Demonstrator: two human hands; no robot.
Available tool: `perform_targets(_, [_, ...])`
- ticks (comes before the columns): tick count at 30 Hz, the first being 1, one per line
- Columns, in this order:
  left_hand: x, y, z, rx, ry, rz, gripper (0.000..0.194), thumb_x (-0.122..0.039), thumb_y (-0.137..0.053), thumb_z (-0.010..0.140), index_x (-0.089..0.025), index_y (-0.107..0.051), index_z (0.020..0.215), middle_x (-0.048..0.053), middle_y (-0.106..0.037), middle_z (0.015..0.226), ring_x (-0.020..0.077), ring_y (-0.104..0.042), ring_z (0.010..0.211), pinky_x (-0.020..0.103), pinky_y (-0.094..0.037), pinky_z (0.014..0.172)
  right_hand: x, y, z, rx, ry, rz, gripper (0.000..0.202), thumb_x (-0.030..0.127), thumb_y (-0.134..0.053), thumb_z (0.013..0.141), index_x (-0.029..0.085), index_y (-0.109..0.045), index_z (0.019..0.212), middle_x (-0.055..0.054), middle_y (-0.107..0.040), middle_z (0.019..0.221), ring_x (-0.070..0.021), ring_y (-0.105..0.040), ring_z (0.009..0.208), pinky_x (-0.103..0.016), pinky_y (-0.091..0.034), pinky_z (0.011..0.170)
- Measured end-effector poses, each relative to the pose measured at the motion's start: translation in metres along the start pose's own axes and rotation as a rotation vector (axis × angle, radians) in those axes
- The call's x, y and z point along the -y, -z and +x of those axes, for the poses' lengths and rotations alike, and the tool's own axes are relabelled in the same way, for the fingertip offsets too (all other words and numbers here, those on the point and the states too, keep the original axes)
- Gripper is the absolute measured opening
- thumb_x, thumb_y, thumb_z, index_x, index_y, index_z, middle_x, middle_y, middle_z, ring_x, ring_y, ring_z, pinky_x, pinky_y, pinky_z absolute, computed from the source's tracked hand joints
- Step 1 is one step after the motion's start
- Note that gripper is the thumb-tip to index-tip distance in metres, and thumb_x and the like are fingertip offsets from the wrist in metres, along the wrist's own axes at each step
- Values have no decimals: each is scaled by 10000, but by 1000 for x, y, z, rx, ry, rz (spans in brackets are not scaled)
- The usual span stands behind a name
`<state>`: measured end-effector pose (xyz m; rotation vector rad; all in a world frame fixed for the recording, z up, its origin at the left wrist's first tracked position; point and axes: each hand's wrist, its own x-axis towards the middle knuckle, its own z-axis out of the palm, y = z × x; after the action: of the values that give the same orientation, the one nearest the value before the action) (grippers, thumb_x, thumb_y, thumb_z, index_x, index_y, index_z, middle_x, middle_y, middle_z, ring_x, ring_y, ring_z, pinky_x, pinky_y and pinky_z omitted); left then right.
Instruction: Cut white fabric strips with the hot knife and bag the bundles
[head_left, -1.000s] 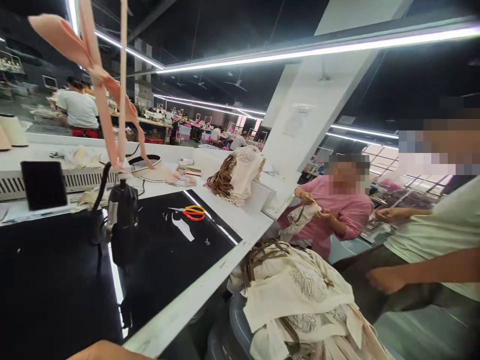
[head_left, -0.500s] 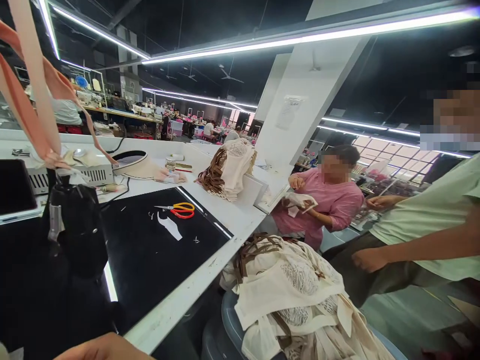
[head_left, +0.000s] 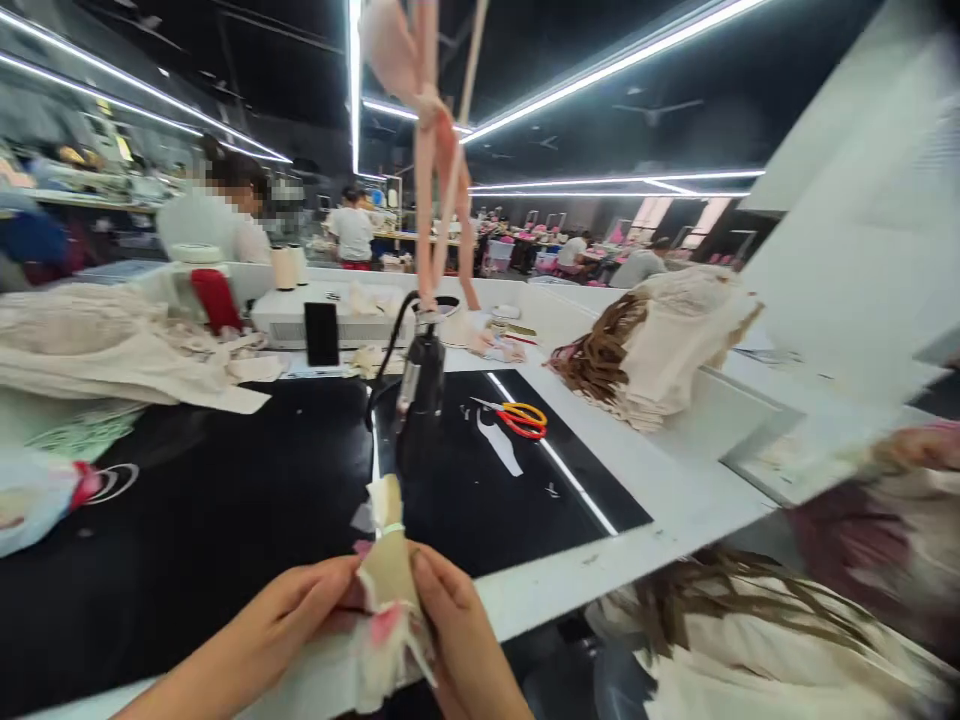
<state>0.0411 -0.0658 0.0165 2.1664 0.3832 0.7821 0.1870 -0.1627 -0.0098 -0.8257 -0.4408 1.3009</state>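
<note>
My left hand (head_left: 300, 610) and my right hand (head_left: 457, 625) are closed around a small bundle of cream and beige fabric (head_left: 390, 580) at the front of the table, one on each side. The bundle has pink patches, a pale band near its top and loose strands below. Beyond it, orange-and-red-handled scissors (head_left: 521, 418) lie on the black table surface (head_left: 262, 520), beside a white cut scrap (head_left: 499, 443). A black stand (head_left: 424, 375) with peach straps rises behind the bundle.
Cream garments (head_left: 105, 345) are stacked at the left, and another stack (head_left: 664, 340) with brown straps stands at the right. More garments (head_left: 787, 640) fill a container at lower right. A person's hand (head_left: 919, 445) shows at the right edge.
The view has swung left and now takes in both my hands and the bundle between them. The standing person in pale green is out of view.
</note>
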Motion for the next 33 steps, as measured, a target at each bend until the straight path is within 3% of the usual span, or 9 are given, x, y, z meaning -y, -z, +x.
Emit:
perform_targets(3, [-3,-3,7,232,445,-518,528,-555,-267,1059,-232,-685,1073,38,-727,877,175,-712,855,342,-593,887,-2,15,2,-81,-6,-50,465,573,-787,782,225,-770,1089,-57,-761,947,-192,-691,866,-275,-528,800])
perform_targets(5, [-4,-11,16,239,579,-695,498,-626,-391,1008,-207,-661,1015,33,-708,905,166,-686,853,304,-574,849,-5,19,3,-138,20,-95,468,581,-783,780,242,-765,1102,-61,-763,976,-219,-697,908,-294,-545,807])
perform_targets(9, [1,-22,28,277,631,-790,499,-648,-629,871,-160,-652,977,40,-685,846,164,-656,735,257,-527,682,-7,17,5,-180,133,-314,485,602,-758,788,247,-764,1118,-75,-760,1058,-232,-697,928,-294,-567,815])
perform_targets(14, [21,-23,34,193,753,-909,530,-474,-759,801,-149,-654,1206,86,-736,971,188,-691,791,280,-524,723,-6,21,8,-153,198,-712,552,629,-593,894,257,-680,1293,-80,-760,1084,-200,-713,717,-221,-508,462])
perform_targets(19, [32,-14,44,73,808,-1050,540,-373,-808,743,-119,-665,1197,163,-711,1208,295,-663,1159,359,-528,931,14,40,18,-208,621,-1216,295,477,-553,975,316,-752,1123,-28,-771,1066,-203,-737,966,-249,-598,823])
perform_targets(22, [33,-8,48,95,825,-1051,491,-319,-762,743,-134,-665,1187,138,-757,1074,275,-729,974,372,-554,841,30,39,29,-124,808,-1424,240,334,-533,1005,290,-738,1123,-19,-770,1051,-169,-743,940,-218,-596,826])
perform_targets(25, [36,-7,48,125,830,-999,304,-309,-672,725,-91,-742,924,118,-761,835,241,-731,796,328,-554,749,34,28,42,-60,914,-1522,271,275,-486,1025,267,-733,1137,-18,-768,1034,-155,-742,924,-216,-593,840])
perform_targets(27, [39,-7,46,151,830,-968,285,-328,-632,714,-72,-742,772,131,-741,754,236,-720,762,299,-543,703,29,20,51,-65,952,-1535,296,281,-458,1037,244,-742,1113,-26,-771,999,-163,-744,889,-234,-597,828])
perform_targets(33, [49,-6,32,182,793,-884,283,-395,-598,785,-136,-685,711,53,-692,631,175,-644,602,256,-486,613,10,2,56,-160,994,-1555,371,271,-392,1060,185,-751,1027,-54,-766,902,-177,-733,800,-265,-596,777])
